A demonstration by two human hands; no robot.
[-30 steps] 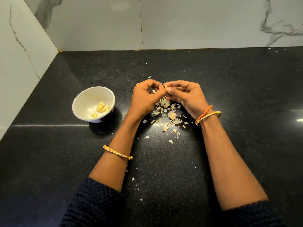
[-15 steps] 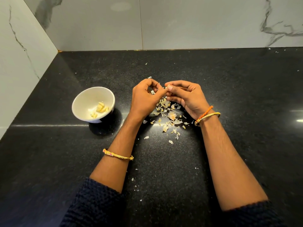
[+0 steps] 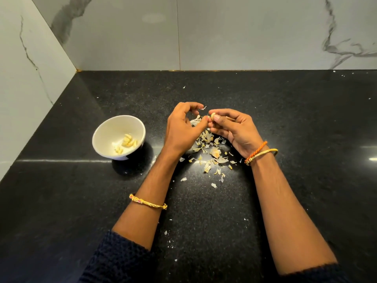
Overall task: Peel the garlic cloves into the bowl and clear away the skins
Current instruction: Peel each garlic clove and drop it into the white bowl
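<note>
Both hands are working together just above the worktop [image 3: 285,111], and I am reading this as mid-peel. Right hand [image 3: 234,129] is pinching a pale garlic clove [image 3: 212,115] between thumb and fingertips, holding it up at the centre of the scene. Left hand [image 3: 181,127] is sitting just left of it with its fingers curled, the thumb and forefinger nearly meeting; a thin flake of skin [image 3: 203,108] is showing at the fingertip, and I am judging it to be pinched there, though I cannot tell for certain whether it is held or only clinging.

Well to the left, the white bowl [image 3: 106,131] is standing upright on the worktop, and a small heap of peeled cloves [image 3: 126,144] is lying in its bottom, so a fair part of the peeling is looking done. I am seeing no unpeeled cloves waiting on the worktop, but some could be hiding under the hands.

Below and near the hands, the loose skins [image 3: 210,152] are lying scattered in a patch, with stray flecks trailing nearer to me. None of that is cleared yet. As I am judging it, what is remaining is stripping this clove, dropping it in the bowl, then gathering the whole scatter of skins
</note>
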